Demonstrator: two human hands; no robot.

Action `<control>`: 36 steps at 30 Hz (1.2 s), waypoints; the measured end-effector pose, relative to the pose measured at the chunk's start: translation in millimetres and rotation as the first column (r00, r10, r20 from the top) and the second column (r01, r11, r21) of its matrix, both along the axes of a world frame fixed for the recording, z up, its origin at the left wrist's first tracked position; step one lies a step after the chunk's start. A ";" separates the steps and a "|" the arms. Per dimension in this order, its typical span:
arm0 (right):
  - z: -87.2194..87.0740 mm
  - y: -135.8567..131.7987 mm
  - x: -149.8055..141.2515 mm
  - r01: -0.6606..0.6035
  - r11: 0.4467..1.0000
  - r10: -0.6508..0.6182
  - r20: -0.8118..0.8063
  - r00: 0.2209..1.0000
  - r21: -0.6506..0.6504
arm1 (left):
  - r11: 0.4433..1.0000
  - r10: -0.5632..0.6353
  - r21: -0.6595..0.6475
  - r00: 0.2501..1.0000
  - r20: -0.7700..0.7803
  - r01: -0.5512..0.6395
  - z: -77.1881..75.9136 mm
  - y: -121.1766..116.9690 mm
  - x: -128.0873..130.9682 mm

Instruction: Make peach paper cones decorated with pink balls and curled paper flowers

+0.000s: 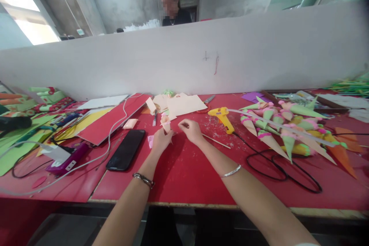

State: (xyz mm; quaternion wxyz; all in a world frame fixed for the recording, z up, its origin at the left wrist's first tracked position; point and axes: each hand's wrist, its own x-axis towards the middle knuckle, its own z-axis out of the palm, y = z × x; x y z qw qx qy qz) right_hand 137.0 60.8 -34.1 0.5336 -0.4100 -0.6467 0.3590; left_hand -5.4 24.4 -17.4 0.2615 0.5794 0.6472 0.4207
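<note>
My left hand is closed around a small peach paper cone with pink trim near its top. Just to the right, my right hand has thumb and fingers brought together in a pinch; whatever may be in it is too small to make out. The two hands are apart. A thin wooden stick lies by the right wrist, and a yellow glue gun rests beyond it. A scrap of pink paper is beside my left hand.
On the red table lie a black phone, a purple power strip, scissors, cream paper sheets and a pile of finished-looking paper cones. A grey partition stands behind; a person is beyond it.
</note>
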 end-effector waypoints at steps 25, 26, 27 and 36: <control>10.2 -7.3 1.2 -0.119 0.960 -0.028 -0.509 0.860 -0.254 | 0.986 -0.159 0.015 0.925 0.345 0.164 -3.6 1.5 6.7; 10.2 -7.3 0.9 -0.120 0.960 -0.025 -0.509 0.860 -0.251 | 0.986 -0.160 0.007 0.915 0.370 0.169 -3.7 1.1 7.4; 10.2 -7.4 0.5 -0.125 0.960 -0.021 -0.513 0.858 -0.249 | 0.984 -0.161 0.000 0.903 0.398 0.176 -3.3 0.4 8.2; 16.3 -11.9 -2.6 -0.206 0.942 0.010 -0.591 0.807 -0.266 | 0.901 -0.290 -0.058 0.697 0.655 0.429 11.3 -9.4 11.9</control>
